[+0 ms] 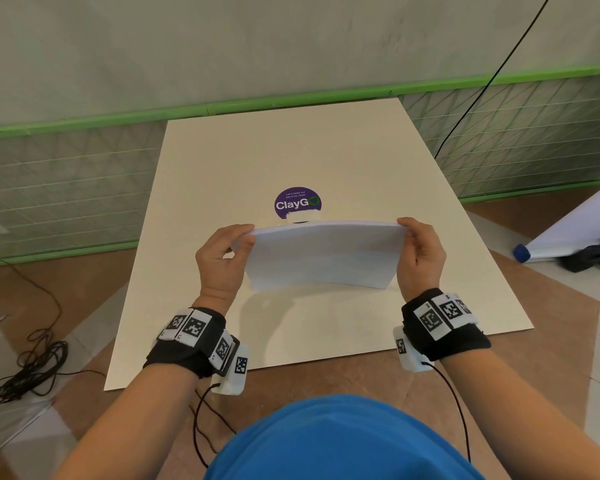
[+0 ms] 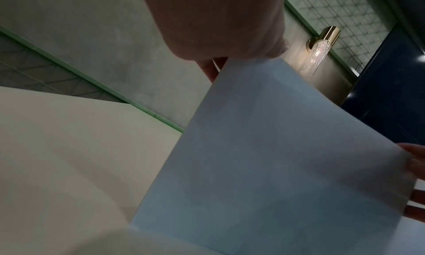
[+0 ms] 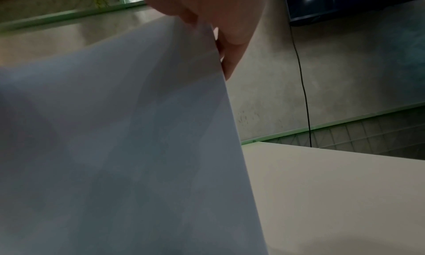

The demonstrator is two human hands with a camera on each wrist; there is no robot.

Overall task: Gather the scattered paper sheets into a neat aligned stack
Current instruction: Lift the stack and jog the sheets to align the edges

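A stack of white paper sheets (image 1: 323, 254) stands nearly upright on its long lower edge on the cream table (image 1: 222, 161), bowed slightly toward me. My left hand (image 1: 227, 252) pinches its upper left corner and my right hand (image 1: 418, 252) pinches its upper right corner. From the left wrist, the stack (image 2: 276, 159) fills the lower right, with my left hand (image 2: 218, 22) above it and right-hand fingertips (image 2: 414, 157) at the far edge. The right wrist view has the stack (image 3: 115, 140) on the left under my right hand (image 3: 218, 13).
A round purple ClayGo sticker (image 1: 297, 202) lies on the table just behind the sheets. Black cables (image 1: 25, 368) coil on the floor at left. A rolled white sheet with a blue cap (image 1: 568, 233) and dark cloth lie on the floor at right.
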